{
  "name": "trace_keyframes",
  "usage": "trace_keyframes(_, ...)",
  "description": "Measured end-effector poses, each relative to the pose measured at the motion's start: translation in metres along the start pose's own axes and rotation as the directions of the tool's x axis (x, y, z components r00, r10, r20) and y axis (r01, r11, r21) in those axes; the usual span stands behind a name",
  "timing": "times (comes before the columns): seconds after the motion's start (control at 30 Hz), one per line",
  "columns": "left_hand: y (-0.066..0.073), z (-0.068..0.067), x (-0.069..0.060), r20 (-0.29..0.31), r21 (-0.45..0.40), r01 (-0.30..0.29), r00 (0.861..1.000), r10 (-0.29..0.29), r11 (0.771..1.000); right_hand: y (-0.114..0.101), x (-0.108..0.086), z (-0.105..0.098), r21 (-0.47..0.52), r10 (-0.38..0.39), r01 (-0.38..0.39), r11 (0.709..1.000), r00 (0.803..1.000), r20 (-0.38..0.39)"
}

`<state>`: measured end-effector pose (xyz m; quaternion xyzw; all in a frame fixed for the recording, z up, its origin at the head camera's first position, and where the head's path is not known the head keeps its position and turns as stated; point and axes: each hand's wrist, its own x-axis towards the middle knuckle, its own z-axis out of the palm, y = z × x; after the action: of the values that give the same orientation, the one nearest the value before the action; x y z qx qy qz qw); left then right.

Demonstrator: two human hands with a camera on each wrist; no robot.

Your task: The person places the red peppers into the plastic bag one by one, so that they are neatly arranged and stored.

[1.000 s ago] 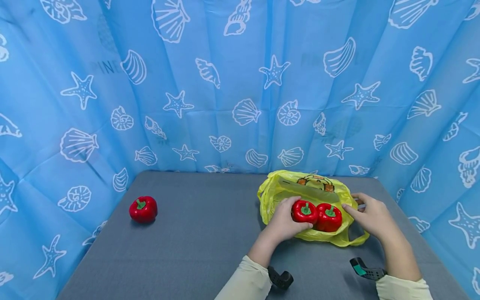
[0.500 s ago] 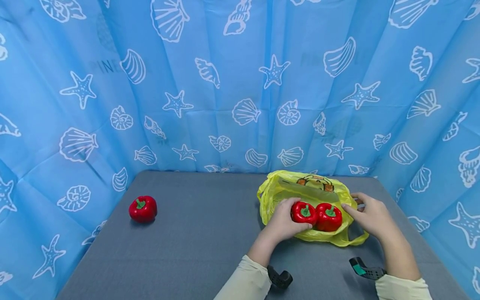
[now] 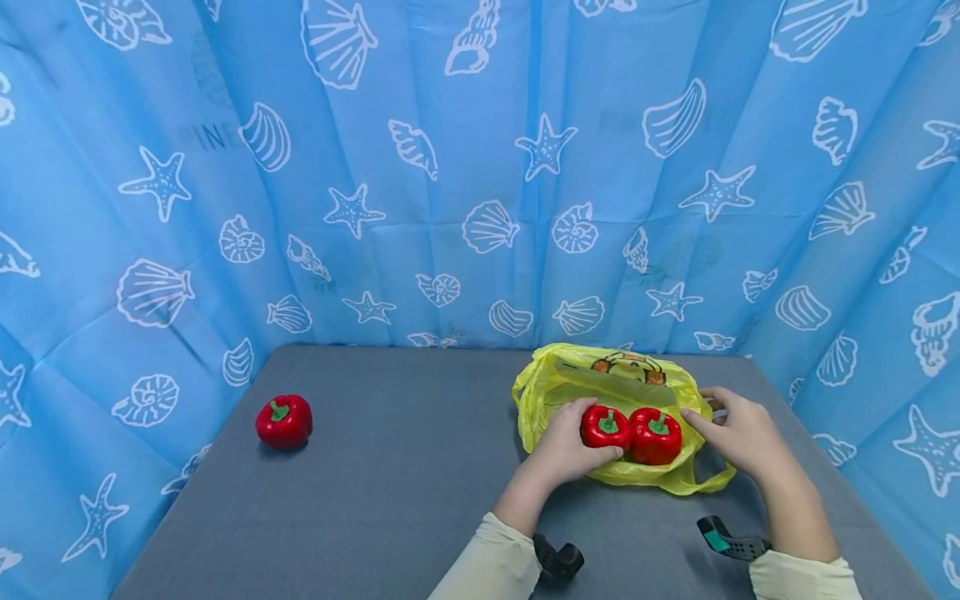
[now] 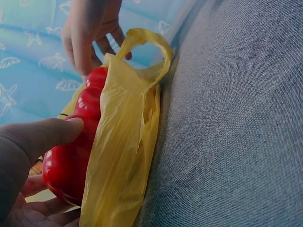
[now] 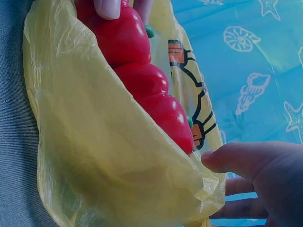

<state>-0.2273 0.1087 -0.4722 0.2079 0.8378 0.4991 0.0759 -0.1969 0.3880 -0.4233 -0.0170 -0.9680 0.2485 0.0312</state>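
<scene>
Left hand (image 3: 566, 444): grip holding red pepper (image 3: 604, 431) in yellow bag (image 5: 109, 156)
Second pepper (image 3: 655, 439): alongside
Right hand (image 3: 738, 429): grip pinching bag's rim

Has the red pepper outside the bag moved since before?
No, the lone red pepper sits at the same spot on the table, by its left edge.

Left grip (image 3: 566, 443) and right grip (image 3: 741, 429) curve inward.

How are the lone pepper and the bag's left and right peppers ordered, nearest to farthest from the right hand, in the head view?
1. Right pepper: in the bag, beside the right hand.
2. Left pepper: gripped by the left hand.
3. Lone pepper: far left on the table.
</scene>
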Motion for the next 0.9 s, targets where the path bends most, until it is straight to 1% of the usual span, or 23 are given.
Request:
trace_keyframes(0.27,0.0,0.001,-0.001,0.005,-0.005,0.031,0.999,-0.031,0.999,0.0,0.0,0.0,0.001,-0.008,0.008,1.0,1.0,-0.002)
trace_keyframes(0.6,0.0,-0.001,0.0,0.018,-0.018,0.028,0.999,-0.027,0.999,0.001,0.002,0.001,0.0,0.001,-0.001,1.0,1.0,0.002)
trace_keyframes(0.77,0.003,-0.006,-0.001,0.01,-0.02,0.033,0.999,-0.032,0.999,0.001,0.002,0.001,-0.001,-0.003,0.003,1.0,1.0,0.0)
trace_keyframes(0.9,0.008,-0.012,-0.004,-0.006,-0.015,0.029,1.0,-0.029,0.999,0.001,0.002,0.002,-0.002,-0.006,0.006,1.0,1.0,-0.002)
